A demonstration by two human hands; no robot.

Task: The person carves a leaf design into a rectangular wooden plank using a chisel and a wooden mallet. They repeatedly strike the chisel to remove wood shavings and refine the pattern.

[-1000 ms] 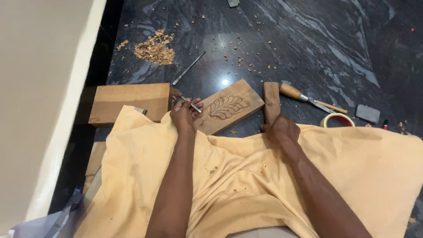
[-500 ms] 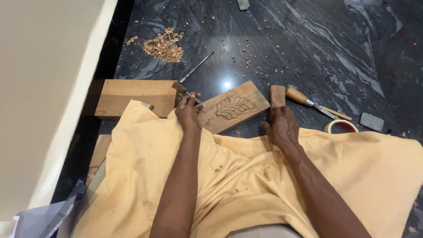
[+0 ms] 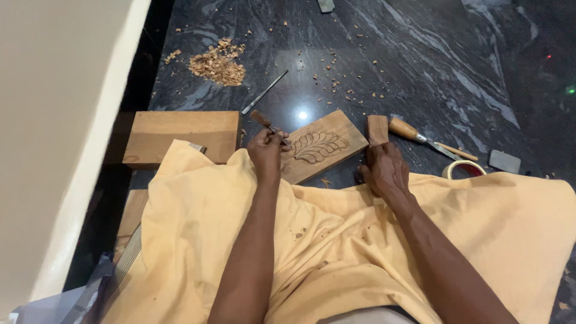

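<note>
between the hands, the carved board (image 3: 321,146); left hand (image 3: 268,150) grips a chisel (image 3: 264,120), right hand (image 3: 385,171) a wooden block (image 3: 377,129).

We have one view only, from the head, tipped steeply down over our own lap and forearms onto the dark stone floor (image 3: 420,54). The carved board (image 3: 321,147) sits near centre, close in. Beyond it the floor runs to the top edge; left of it rises a pale wall (image 3: 54,120).
</note>
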